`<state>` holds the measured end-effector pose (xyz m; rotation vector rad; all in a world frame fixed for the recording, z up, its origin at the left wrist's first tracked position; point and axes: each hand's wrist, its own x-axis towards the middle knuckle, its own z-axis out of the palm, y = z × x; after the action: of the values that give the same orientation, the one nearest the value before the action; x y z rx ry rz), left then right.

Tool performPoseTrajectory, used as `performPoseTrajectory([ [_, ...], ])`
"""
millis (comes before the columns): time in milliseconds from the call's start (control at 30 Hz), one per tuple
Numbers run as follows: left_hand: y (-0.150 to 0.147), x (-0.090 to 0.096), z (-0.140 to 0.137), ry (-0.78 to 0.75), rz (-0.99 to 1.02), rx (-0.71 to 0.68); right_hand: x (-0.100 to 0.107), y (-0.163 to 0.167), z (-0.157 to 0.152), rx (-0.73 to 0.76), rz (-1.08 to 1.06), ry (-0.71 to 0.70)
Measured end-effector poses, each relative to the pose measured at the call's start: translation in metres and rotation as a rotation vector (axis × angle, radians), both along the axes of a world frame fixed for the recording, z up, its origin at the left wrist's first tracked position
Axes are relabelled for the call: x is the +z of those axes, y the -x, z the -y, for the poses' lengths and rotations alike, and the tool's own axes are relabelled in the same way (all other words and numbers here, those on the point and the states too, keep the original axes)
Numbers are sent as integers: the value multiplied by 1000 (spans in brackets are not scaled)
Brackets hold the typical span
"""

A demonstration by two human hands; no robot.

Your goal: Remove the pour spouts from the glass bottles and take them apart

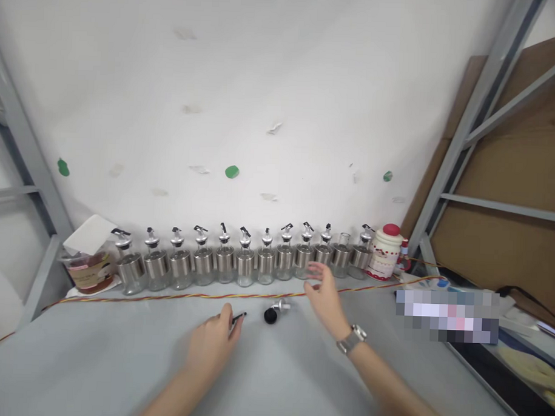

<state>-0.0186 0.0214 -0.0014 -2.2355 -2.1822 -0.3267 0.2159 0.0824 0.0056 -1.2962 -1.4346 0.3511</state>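
A small black piece (238,317) is pinched between the thumb and fingers of the left hand (211,342), just above or on the counter (131,354); which cannot be told. The fingers of the right hand (324,299) are spread and curved before the row of glass bottles (245,266); whether a bottle is touched cannot be told. A loose pour spout (270,316) is laid on the counter between the hands. Spouts are fitted on all the bottles but the uncapped bottle (341,259), second from the right end.
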Motion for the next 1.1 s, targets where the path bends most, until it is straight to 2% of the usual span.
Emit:
performPoseTrajectory([
  [100,-2,-1,2,-16,-11,-24,12,-30,-34,-214,-7,-42],
  [200,-3,-3,3,-12,-6,-48,22,-48,-56,-353,23,-98],
  [300,-3,-5,3,-25,-13,-57,25,-45,-63,-363,93,-147],
  [400,-3,-7,3,-40,-41,-63,20,-28,-67,-332,166,-164],
  [533,-4,-8,4,-84,-77,-84,12,-9,-81,-377,196,-124],
  [733,-5,-7,6,-117,-65,-103,13,-6,-100,-448,192,-68],
  [933,-5,-10,8,-118,132,-120,21,-3,-83,-465,193,-162],
  [1100,-5,-8,9,-164,373,-102,46,2,-32,-437,122,-303],
])
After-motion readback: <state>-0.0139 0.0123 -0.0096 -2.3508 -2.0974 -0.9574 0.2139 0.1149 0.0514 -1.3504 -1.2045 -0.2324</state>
